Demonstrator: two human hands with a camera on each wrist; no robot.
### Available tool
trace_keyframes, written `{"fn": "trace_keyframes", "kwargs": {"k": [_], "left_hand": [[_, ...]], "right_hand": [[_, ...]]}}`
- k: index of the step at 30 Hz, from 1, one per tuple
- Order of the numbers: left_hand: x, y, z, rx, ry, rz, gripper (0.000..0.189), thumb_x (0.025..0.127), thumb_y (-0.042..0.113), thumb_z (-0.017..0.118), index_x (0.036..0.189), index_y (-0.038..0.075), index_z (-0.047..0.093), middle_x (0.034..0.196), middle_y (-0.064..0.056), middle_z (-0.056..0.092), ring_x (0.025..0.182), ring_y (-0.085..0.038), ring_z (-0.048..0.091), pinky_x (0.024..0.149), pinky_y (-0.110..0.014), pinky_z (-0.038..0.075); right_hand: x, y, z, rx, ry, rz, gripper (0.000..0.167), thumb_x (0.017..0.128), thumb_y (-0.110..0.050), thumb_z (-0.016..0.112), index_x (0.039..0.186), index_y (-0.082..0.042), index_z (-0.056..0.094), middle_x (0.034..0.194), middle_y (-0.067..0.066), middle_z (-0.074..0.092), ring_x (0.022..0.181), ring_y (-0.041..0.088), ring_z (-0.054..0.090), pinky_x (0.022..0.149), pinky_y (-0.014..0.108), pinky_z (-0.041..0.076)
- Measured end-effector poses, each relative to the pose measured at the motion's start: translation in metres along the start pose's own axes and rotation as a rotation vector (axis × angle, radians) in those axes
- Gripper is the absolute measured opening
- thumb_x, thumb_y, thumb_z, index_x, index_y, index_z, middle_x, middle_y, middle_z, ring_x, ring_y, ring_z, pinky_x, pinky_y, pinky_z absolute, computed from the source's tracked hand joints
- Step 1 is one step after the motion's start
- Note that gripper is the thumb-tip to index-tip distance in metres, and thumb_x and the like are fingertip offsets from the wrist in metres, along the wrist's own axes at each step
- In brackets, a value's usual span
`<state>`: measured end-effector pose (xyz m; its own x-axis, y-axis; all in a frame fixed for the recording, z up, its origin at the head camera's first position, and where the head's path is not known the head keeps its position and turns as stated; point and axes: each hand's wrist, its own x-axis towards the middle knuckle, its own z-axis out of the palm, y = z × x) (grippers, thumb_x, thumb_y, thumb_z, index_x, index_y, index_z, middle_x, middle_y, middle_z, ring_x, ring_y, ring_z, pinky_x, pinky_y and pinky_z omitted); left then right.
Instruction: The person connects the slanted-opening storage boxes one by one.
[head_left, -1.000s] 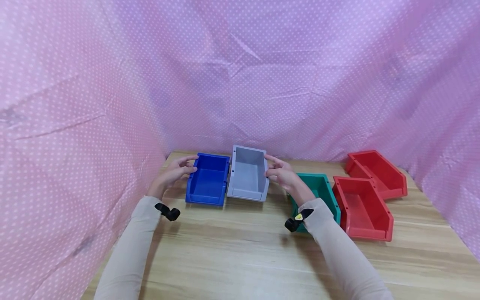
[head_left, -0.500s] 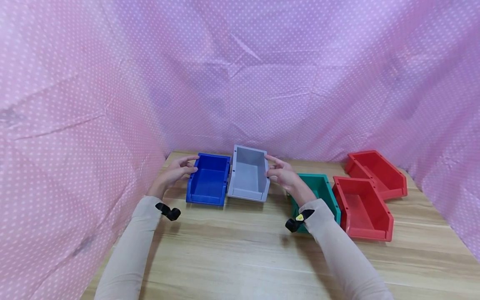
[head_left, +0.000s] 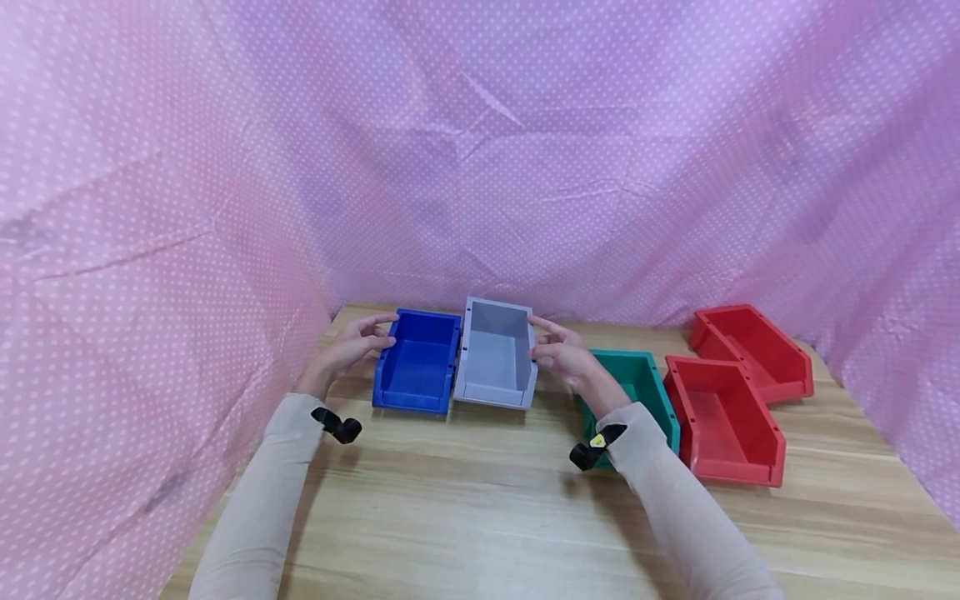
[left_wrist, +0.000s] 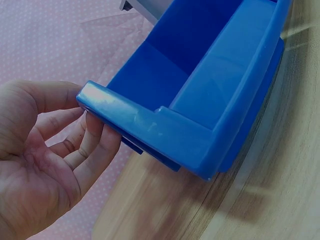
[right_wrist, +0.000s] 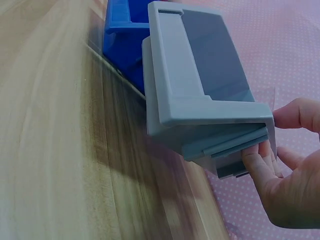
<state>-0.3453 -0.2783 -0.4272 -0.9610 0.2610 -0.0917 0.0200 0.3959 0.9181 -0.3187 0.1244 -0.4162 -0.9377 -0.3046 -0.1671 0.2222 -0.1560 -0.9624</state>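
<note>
In the head view, my left hand (head_left: 354, 343) is at the left side of a blue plastic storage bin (head_left: 417, 367). In the left wrist view its fingers (left_wrist: 92, 150) curl under the bin's rim at a corner, pinching it. My right hand (head_left: 562, 354) grips the right rim of a grey storage bin (head_left: 496, 350), with fingertips (right_wrist: 257, 162) under the flange in the right wrist view. The two bins stand side by side, the grey one slightly angled and higher at its back. Whether the grey bin's base touches the table cannot be told.
A green bin (head_left: 633, 375) lies partly behind my right forearm. Right of it are two red bins, one nearer (head_left: 723, 421) and one farther back (head_left: 753, 350). Pink dotted cloth (head_left: 480, 167) hangs behind and beside the wooden table (head_left: 450, 517).
The grey bin and my right hand have moved very slightly down in the head view, which itself has shifted a little. The left hand stays on the blue bin.
</note>
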Motion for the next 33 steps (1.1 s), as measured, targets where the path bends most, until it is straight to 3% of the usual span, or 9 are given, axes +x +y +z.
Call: {"fn": "trace_keyframes", "kwargs": {"k": [6,13,23,33], "left_hand": [[-0.002,-0.002,0.001,-0.006,0.0,0.011,0.059,0.102,0.015,0.063,0.156,0.01,0.041,0.119,-0.012,0.052,0.103,-0.017,0.054,0.083,-0.025,0.052],[-0.003,0.002,0.003,-0.027,-0.005,-0.007,0.06,0.102,0.014,0.062,0.157,0.012,0.039,0.121,-0.012,0.051,0.106,-0.021,0.054,0.088,-0.031,0.053],[-0.003,0.005,0.006,-0.029,-0.008,-0.02,0.06,0.102,0.014,0.061,0.158,0.013,0.038,0.121,-0.012,0.05,0.109,-0.024,0.054,0.091,-0.035,0.053],[0.0,0.011,0.007,-0.018,-0.011,-0.016,0.061,0.102,0.015,0.061,0.158,0.014,0.038,0.118,-0.009,0.048,0.108,-0.024,0.053,0.09,-0.035,0.053]], "right_hand": [[0.002,0.005,0.002,-0.009,-0.021,-0.02,0.077,0.09,0.017,0.055,0.16,-0.005,0.029,0.091,0.002,0.057,0.082,0.009,0.061,0.079,0.019,0.055],[0.002,0.005,0.0,-0.024,-0.032,-0.027,0.076,0.092,0.016,0.053,0.16,-0.005,0.029,0.091,0.002,0.056,0.082,0.009,0.06,0.079,0.019,0.055],[-0.001,0.0,-0.003,-0.019,0.027,0.009,0.072,0.094,0.013,0.055,0.159,-0.011,0.036,0.094,0.001,0.057,0.087,0.01,0.06,0.083,0.02,0.056],[0.0,0.002,-0.003,-0.014,-0.006,-0.016,0.074,0.094,0.014,0.054,0.16,-0.006,0.03,0.09,-0.001,0.056,0.085,0.008,0.059,0.081,0.019,0.056]]}}
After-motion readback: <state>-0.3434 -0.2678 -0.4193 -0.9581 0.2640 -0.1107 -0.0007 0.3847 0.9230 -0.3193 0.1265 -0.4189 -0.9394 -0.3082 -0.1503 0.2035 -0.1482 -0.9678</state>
